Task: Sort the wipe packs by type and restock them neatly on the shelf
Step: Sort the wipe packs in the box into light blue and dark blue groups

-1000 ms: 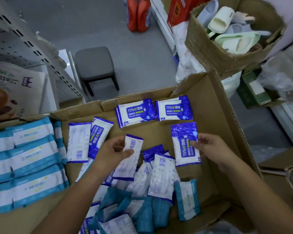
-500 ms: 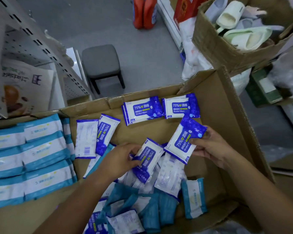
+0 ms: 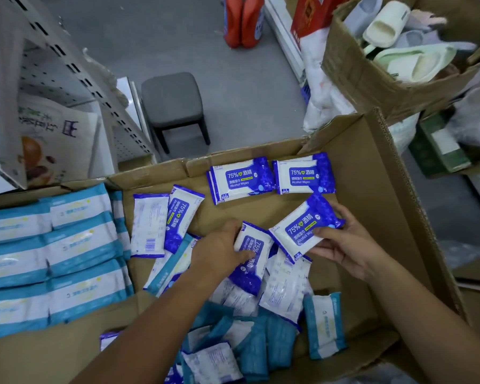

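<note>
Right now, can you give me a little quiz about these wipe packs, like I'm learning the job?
1. True or false: the right hand holds a blue alcohol wipe pack with its printed front up.
2. Where do the teal-striped packs lie in neat rows? A) to the left of the blue ones B) on the grey stool C) among the slippers
3. Fill in: the left hand grips a second alcohol pack printed "___%".

Key: 1 true; 2 A; 3 75.
</note>
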`<state>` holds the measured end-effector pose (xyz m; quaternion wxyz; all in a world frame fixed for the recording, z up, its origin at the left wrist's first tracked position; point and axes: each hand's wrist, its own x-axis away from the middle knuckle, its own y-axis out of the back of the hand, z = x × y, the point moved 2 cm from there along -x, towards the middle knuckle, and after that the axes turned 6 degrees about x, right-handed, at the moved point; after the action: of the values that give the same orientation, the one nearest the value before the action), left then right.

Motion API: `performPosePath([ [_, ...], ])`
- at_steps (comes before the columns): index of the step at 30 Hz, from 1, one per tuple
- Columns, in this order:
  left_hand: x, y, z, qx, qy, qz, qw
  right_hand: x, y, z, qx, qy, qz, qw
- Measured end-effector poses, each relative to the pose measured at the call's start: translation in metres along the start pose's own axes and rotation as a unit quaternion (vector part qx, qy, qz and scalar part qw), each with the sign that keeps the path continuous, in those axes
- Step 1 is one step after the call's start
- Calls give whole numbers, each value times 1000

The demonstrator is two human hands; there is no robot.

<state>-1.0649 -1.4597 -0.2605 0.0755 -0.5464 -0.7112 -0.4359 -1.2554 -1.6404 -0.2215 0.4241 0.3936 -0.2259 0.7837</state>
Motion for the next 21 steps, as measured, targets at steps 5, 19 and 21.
performPosePath([
  [5,1,11,-14,-244,-79,-25,966,-2,1,-13,148,-31,-27,988],
  [19,-20,36,-30,-459,-409,124,779,-25,-7,18,776,145,41,613],
  [21,-23,37,-25,-454,-366,180,792,-30,-3,23,744,113,71,655],
])
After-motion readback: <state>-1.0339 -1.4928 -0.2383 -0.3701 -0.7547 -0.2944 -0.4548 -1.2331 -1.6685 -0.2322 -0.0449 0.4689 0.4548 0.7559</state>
